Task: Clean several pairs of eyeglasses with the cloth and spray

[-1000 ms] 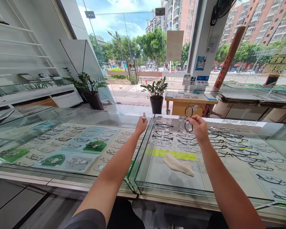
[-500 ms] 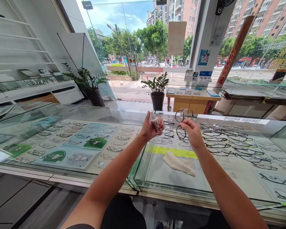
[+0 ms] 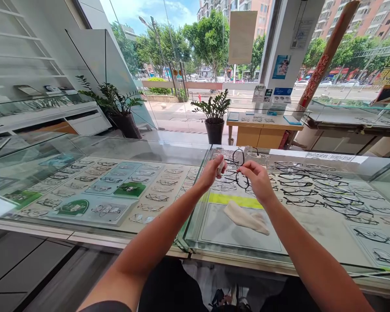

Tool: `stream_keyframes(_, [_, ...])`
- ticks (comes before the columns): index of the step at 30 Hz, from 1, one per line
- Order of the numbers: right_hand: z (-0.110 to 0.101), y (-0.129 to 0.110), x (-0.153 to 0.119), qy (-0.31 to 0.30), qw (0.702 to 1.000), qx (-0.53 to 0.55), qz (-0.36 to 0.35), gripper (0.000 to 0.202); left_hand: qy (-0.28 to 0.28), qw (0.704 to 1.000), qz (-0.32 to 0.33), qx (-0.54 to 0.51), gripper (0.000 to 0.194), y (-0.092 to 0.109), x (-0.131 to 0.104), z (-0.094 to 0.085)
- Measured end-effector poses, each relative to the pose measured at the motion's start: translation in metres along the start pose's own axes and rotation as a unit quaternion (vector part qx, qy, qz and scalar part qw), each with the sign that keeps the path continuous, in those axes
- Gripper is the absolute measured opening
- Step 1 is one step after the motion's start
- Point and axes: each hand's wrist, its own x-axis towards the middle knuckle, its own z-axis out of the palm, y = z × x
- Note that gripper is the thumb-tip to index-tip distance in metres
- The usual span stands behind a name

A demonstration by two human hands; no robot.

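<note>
My left hand (image 3: pixel 210 173) is wrapped round a small white spray bottle (image 3: pixel 220 167), mostly hidden behind the fingers. Close to its right, my right hand (image 3: pixel 258 181) pinches a pair of dark, round-rimmed eyeglasses (image 3: pixel 238 157). The eyeglasses are held up on edge, one lens above the other, and the bottle's top is turned toward them. Beneath both hands, a crumpled cream cloth (image 3: pixel 246 218) lies on the glass counter (image 3: pixel 211 236).
Rows of spectacle frames (image 3: pixel 297 183) fill the display to the right, and more frames (image 3: pixel 157 197) are laid out at left. A yellow-green strip (image 3: pixel 221 199) runs behind the cloth. Beyond the counter stand a potted plant (image 3: pixel 213 125) and a wooden display table (image 3: pixel 263 130).
My left hand has turned and brought the bottle rightward, closer to the eyeglasses. The eyeglasses have shifted slightly left in my right hand. The view has tipped down a little.
</note>
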Motion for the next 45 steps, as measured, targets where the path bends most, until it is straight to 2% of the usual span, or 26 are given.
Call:
stream_keyframes(5, [0.001, 0.005, 0.001, -0.014, 1.0, 0.012, 0.003, 0.02, -0.017, 0.999, -0.002, 0.05, 0.066, -0.003, 0.0, -0.001])
stream_keyframes(15, [0.006, 0.009, -0.002, -0.027, 0.999, 0.03, 0.006, 0.018, -0.038, 0.997, 0.006, 0.061, 0.058, -0.002, -0.004, 0.003])
stream_keyframes(22, [0.0, 0.008, 0.005, 0.014, 0.995, 0.097, 0.026, 0.016, -0.029, 0.997, 0.035, 0.068, 0.063, 0.003, -0.009, 0.006])
stream_keyframes(26, [-0.002, 0.011, 0.009, 0.039, 0.986, 0.149, 0.056, 0.019, -0.058, 0.986, 0.078, 0.133, 0.061, 0.007, -0.017, 0.011])
stream_keyframes(31, [-0.003, 0.01, 0.009, 0.049, 0.985, 0.154, 0.064, 0.019, -0.078, 0.973, 0.107, 0.19, 0.058, 0.007, -0.025, 0.021])
stream_keyframes(37, [-0.004, 0.009, 0.008, 0.047, 0.985, 0.156, 0.064, 0.017, -0.076, 0.985, 0.082, 0.13, 0.059, 0.004, -0.024, 0.024])
stream_keyframes(39, [-0.004, 0.008, 0.009, 0.049, 0.983, 0.162, 0.068, 0.018, -0.06, 0.99, 0.072, 0.102, 0.061, 0.003, -0.019, 0.018])
stream_keyframes(41, [-0.004, 0.007, 0.009, 0.052, 0.982, 0.169, 0.072, 0.018, -0.021, 0.995, 0.066, 0.07, 0.065, 0.004, -0.011, 0.007])
stream_keyframes(45, [-0.007, 0.005, 0.01, 0.056, 0.98, 0.178, 0.074, 0.017, 0.122, 0.987, 0.08, 0.073, 0.07, 0.002, 0.014, -0.03])
